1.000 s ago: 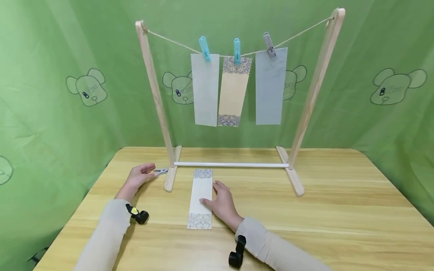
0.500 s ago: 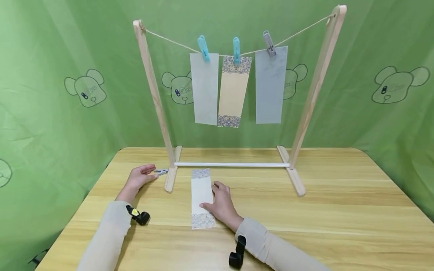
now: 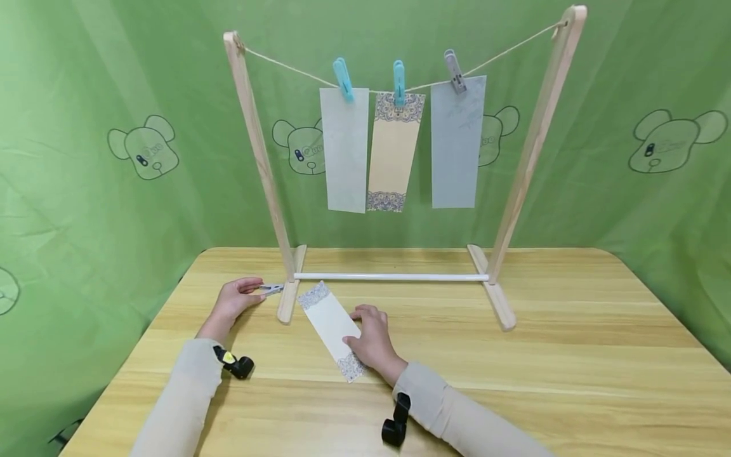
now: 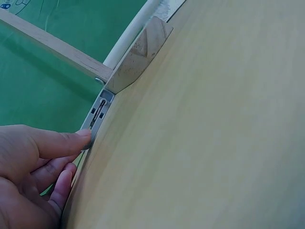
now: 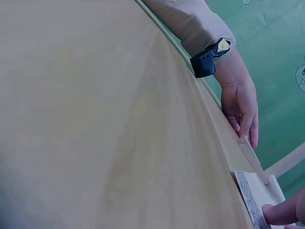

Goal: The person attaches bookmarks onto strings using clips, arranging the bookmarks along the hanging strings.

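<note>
My left hand [image 3: 233, 299] pinches a grey clothespin [image 4: 99, 113] between thumb and fingers. It lies close to the tabletop beside the stand's left foot [image 3: 289, 299]. My right hand [image 3: 374, 341] holds a white paper card [image 3: 328, 322] with patterned ends. The thumb is on the card's face near the lower end, and the other fingers are at its right edge, partly hidden. The card slants, its top pointing toward the left foot. In the right wrist view only part of the card and the right thumb [image 5: 281, 212] show.
A wooden stand carries a string [image 3: 505, 52] between two posts. From it hang a pale card [image 3: 345, 152], a beige patterned card [image 3: 395, 158] and a blue-grey card [image 3: 457, 149], each under a clothespin. A white rod [image 3: 391, 277] joins the feet low down.
The white card has turned counterclockwise in my right hand, from nearly straight to slanted, its top swinging left. My left hand with the clothespin has hardly moved.
</note>
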A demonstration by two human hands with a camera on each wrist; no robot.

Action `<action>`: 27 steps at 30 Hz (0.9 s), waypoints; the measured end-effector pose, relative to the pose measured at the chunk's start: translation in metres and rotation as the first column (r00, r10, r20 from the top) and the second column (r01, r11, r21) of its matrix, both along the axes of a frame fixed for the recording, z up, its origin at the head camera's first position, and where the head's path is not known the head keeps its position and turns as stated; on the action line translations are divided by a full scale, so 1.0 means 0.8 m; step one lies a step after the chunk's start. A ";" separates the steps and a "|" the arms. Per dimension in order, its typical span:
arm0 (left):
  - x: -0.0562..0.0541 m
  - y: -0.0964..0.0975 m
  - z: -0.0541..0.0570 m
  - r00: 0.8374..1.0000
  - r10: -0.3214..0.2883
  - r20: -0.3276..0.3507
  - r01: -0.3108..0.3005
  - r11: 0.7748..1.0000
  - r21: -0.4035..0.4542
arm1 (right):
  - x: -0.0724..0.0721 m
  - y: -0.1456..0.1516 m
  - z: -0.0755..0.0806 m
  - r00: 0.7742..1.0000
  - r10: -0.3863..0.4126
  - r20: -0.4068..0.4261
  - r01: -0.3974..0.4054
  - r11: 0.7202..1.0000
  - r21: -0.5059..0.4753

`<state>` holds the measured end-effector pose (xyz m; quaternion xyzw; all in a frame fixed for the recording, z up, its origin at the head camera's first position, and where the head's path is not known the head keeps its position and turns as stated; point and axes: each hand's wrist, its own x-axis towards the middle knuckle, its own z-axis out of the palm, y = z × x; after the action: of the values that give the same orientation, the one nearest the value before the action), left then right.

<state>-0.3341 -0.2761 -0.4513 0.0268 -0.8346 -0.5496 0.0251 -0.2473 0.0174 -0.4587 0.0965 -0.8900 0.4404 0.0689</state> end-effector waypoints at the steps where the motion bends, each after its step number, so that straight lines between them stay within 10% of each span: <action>1: 0.000 0.000 0.000 1.000 -0.001 -0.011 0.000 1.000 -0.011 | 0.000 0.000 0.001 1.000 0.000 0.002 0.000 1.000 -0.007; 9: 0.001 -0.005 -0.001 0.999 -0.044 -0.027 0.043 0.999 -0.026 | -0.009 0.003 0.009 0.996 0.036 0.079 -0.033 0.999 -0.033; 17: 0.006 -0.010 0.012 0.998 0.023 0.064 -0.034 0.984 0.175 | -0.029 0.024 0.018 0.975 0.104 0.197 -0.076 0.986 -0.147; 27: 0.020 -0.011 0.055 0.990 0.046 0.135 -0.119 0.790 0.602 | -0.038 0.041 0.027 0.969 0.087 0.231 -0.007 0.945 -0.328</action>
<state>-0.3183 -0.2846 -0.4074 0.1010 -0.6117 -0.7846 -0.0082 -0.2776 0.0502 -0.4369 0.0506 -0.8044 0.5908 -0.0360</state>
